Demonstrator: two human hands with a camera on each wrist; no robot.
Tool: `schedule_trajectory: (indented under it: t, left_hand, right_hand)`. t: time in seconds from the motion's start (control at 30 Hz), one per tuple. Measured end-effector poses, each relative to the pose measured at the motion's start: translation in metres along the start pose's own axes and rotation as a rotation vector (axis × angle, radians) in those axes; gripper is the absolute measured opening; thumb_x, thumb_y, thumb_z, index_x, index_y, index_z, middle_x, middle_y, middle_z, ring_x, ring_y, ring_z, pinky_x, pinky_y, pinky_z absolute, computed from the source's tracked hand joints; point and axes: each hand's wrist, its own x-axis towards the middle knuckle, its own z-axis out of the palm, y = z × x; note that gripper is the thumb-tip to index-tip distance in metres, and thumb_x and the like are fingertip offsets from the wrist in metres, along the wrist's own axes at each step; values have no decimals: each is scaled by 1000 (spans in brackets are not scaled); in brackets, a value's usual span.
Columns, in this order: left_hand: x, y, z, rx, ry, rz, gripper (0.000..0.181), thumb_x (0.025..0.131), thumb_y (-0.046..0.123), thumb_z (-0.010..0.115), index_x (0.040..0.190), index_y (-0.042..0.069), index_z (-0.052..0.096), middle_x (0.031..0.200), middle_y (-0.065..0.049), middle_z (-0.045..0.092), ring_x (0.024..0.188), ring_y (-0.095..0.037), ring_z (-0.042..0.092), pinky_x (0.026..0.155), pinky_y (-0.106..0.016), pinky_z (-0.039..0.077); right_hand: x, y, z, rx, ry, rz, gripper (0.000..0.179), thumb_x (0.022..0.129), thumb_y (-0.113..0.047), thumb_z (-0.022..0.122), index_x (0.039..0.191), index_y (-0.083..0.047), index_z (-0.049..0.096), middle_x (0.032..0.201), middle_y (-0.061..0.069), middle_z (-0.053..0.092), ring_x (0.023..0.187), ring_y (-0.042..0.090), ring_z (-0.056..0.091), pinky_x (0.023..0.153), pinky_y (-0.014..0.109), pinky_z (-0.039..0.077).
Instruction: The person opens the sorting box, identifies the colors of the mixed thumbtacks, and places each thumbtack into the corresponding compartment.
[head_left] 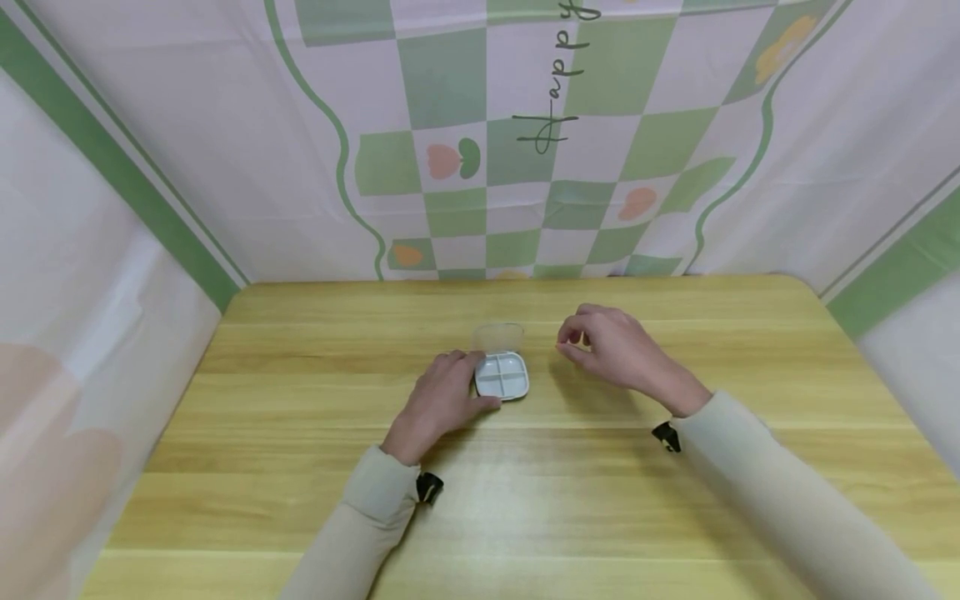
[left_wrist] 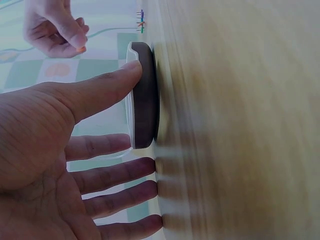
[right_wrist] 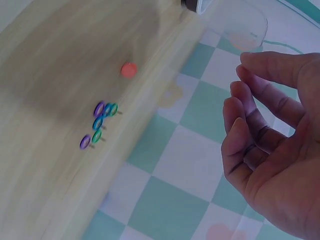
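A small pill case with four white compartments lies on the wooden table, its clear lid raised at the far side. My left hand holds the case from the left, thumb at the near side and index finger at the far side. In the left wrist view its dark side wall shows, with the other fingertips against the table. To the right of the case, my right hand pinches a tiny orange piece between thumb and index finger, above the table.
In the right wrist view an orange disc lies on the table near several small purple, blue and green ring-shaped pieces with thin stems. A checked green-and-white cloth hangs behind the table's back edge.
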Motion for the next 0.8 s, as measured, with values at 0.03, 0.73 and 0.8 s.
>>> schedule_trajectory:
  t: [0.03,0.73,0.8]
  left_hand:
    - [0,0,0,1,-1,0,66,86,35,83,138,2,58,124,-19,64,111,-33,60,89,-46,52]
    - [1,1,-1,4,-6,-2,65,86,34,84,137,2,59,124,-18,64,111,-32,60,91,-47,51]
    - [0,1,-1,5,-7,-2,65,86,34,84,137,2,58,124,-18,64,111,-32,60,90,-47,51]
  right_hand:
    - [1,-1,1,5,1,0,5,92,-15,76,92,-10,77,84,-1,65,76,18,62,68,39,49]
    - [15,-18,22,96,-1,10,5,90,-15,78,92,-10,78,85,-1,65,78,17,60,69,37,49]
    - [17,-20,23,101,0,9,5,90,-14,78,93,-11,78,85,-1,65,79,17,60,69,37,50]
